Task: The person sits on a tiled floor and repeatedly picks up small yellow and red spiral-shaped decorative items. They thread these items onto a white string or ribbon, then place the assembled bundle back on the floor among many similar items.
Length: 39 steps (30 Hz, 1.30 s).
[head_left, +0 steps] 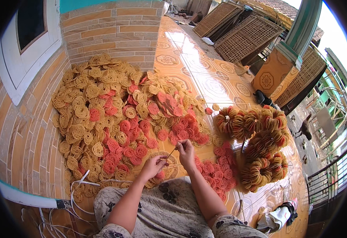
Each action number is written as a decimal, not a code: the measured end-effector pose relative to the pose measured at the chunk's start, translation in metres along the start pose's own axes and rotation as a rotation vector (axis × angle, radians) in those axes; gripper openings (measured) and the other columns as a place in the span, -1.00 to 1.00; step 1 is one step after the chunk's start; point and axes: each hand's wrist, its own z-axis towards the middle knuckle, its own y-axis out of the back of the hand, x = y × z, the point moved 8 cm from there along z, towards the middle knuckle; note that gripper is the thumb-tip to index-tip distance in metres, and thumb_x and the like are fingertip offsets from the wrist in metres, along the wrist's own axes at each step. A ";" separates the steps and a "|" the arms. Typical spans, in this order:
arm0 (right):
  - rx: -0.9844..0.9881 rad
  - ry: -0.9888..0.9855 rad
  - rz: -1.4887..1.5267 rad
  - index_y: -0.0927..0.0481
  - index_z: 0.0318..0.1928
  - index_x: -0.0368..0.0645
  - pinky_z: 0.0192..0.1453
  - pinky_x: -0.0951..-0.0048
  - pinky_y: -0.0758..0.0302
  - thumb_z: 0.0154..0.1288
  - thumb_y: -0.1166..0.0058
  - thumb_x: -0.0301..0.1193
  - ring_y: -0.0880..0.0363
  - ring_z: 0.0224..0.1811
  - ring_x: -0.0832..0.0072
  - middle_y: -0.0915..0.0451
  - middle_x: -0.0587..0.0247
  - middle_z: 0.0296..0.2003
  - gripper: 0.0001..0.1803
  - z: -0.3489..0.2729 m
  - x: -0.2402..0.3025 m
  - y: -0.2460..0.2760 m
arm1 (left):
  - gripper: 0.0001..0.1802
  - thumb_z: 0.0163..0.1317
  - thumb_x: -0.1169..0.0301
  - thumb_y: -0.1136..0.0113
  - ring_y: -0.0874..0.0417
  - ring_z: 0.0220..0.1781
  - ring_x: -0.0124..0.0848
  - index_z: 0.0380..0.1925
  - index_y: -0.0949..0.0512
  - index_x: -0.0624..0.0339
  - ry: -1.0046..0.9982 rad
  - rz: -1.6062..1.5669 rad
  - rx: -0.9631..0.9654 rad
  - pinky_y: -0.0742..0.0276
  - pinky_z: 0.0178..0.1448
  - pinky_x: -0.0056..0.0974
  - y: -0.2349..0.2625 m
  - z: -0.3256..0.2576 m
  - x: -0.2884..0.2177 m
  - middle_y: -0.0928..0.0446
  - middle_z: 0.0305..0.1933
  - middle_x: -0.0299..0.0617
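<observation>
My left hand (152,166) and my right hand (186,154) are close together above my lap, both with fingers pinched. Between them runs a thin brown strip (171,153), gripped at either end; whether it is string or a sliver of wood I cannot make out. A large heap of dry, coiled, lacy yellow crackers (82,113) spreads ahead and to the left, with pink ones (116,150) mixed in. Pink crackers (217,173) also lie in a pile beside my right forearm. Further right, bundles of crackers (256,170) are gathered into rings.
White plastic strapping (76,194) lies loose at the lower left, near the brick-patterned wall (34,131). A white bag (274,219) sits on the tiled floor at lower right. Woven drying racks (246,38) lean beyond a tiled pillar (274,73). A chicken (304,127) stands outside.
</observation>
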 end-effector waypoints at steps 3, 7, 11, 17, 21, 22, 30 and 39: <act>0.093 0.031 -0.112 -0.45 -0.09 -0.32 -0.14 0.49 -0.50 0.40 -0.06 -0.39 -0.53 -0.25 0.57 -0.55 0.22 -0.29 -0.77 -0.005 0.019 0.006 | -0.77 0.36 0.43 -0.09 -0.48 -0.50 -0.64 -0.11 -0.60 0.34 0.039 0.079 0.008 -0.43 -0.37 -0.45 -0.004 -0.002 -0.001 -0.66 -0.36 -0.25; 0.077 0.121 -0.482 -0.51 0.04 -0.21 -0.04 0.41 -0.51 0.36 -0.12 -0.34 -0.58 -0.12 0.44 -0.57 0.20 -0.13 -0.69 -0.026 0.056 0.091 | -0.76 0.37 0.43 -0.08 -0.62 -0.37 -0.55 -0.12 -0.58 0.39 0.081 -0.002 -0.046 -0.51 -0.30 -0.44 0.006 -0.002 0.005 -0.66 -0.31 -0.18; 0.425 0.154 -1.065 -0.56 0.07 -0.03 0.25 0.09 -0.33 0.26 -0.13 -0.32 -0.41 0.21 0.16 -0.45 0.14 0.14 -0.64 -0.088 0.029 0.127 | -0.78 0.37 0.44 -0.08 -0.63 -0.30 -0.53 -0.15 -0.57 0.39 0.078 -0.068 -0.052 -0.53 -0.24 -0.42 0.013 0.001 0.011 -0.66 -0.29 -0.16; 0.457 0.313 -1.338 -0.47 0.21 0.18 0.46 -0.12 0.04 0.33 0.03 -0.16 -0.04 0.46 0.10 -0.24 0.21 0.35 -0.56 -0.159 -0.015 0.148 | -0.81 0.36 0.43 -0.10 -0.62 -0.34 -0.56 -0.22 -0.58 0.37 0.053 -0.033 -0.065 -0.52 -0.29 -0.45 0.009 0.004 0.016 -0.65 -0.34 -0.20; 0.500 0.401 -1.249 -0.47 0.21 0.19 0.46 -0.15 0.06 0.27 -0.03 -0.15 -0.07 0.45 0.12 -0.28 0.24 0.33 -0.52 -0.148 -0.029 0.150 | -0.81 0.36 0.43 -0.11 -0.60 -0.36 -0.58 -0.22 -0.58 0.38 0.095 -0.002 -0.052 -0.50 -0.27 -0.45 0.007 0.003 0.023 -0.66 -0.35 -0.21; 0.508 0.370 -1.214 -0.47 0.21 0.19 0.46 -0.15 0.07 0.25 -0.05 -0.14 -0.08 0.44 0.12 -0.29 0.25 0.32 -0.51 -0.141 -0.033 0.152 | -0.81 0.36 0.43 -0.11 -0.60 -0.36 -0.58 -0.22 -0.58 0.37 0.073 -0.010 -0.041 -0.50 -0.26 -0.45 0.006 0.003 0.022 -0.66 -0.35 -0.20; -0.088 -0.092 -0.329 -0.38 0.17 -0.13 0.29 0.14 -0.36 0.46 0.12 -0.20 -0.48 0.14 0.19 -0.49 -0.01 0.08 -0.61 -0.065 -0.022 0.191 | -0.79 0.35 0.43 -0.13 -0.62 -0.32 -0.57 -0.15 -0.53 0.38 0.084 -0.070 0.004 -0.51 -0.21 -0.46 -0.001 0.003 0.026 -0.67 -0.31 -0.16; 0.279 -0.570 0.819 -0.27 0.19 -0.32 0.31 0.16 -0.31 0.53 0.33 -0.07 -0.48 0.11 0.13 -0.47 -0.12 0.10 -0.46 -0.030 -0.039 0.042 | -0.82 0.33 0.44 -0.16 -0.66 -0.28 -0.55 -0.20 -0.54 0.37 0.129 -0.089 0.175 -0.56 -0.16 -0.44 -0.031 -0.008 0.010 -0.68 -0.28 -0.15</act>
